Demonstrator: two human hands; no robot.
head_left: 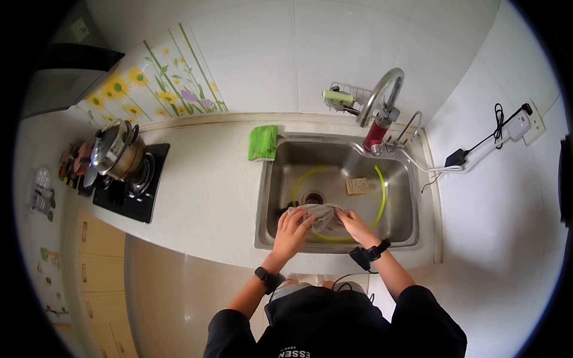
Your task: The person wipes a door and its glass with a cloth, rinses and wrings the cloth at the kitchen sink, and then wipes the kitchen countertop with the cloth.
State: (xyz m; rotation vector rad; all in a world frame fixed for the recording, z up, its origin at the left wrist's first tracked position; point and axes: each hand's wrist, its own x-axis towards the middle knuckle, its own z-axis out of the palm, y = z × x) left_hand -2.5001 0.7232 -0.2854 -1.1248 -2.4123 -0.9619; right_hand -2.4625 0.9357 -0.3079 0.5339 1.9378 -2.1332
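Note:
A crumpled grey cloth (324, 218) is stretched between my two hands over the front part of the steel sink (286, 156). My left hand (292, 231) grips its left end, fingers curled over the fabric. At the right end, my right hand (356, 228) pinches the cloth, its fingertips partly hidden. In the sink, a yellow-green tube (382, 190) curves around the cloth and the drain (313, 198). A tan block like a soap bar or sponge (357, 185) lies on the sink floor, beyond my right hand.
A curved faucet (389, 80) with a red body rises at the back right of the sink. A green cloth (262, 142) lies at the sink's left corner. Farther left, a steel pot (117, 150) stands on the black stove (132, 194). Cables hang along the right wall.

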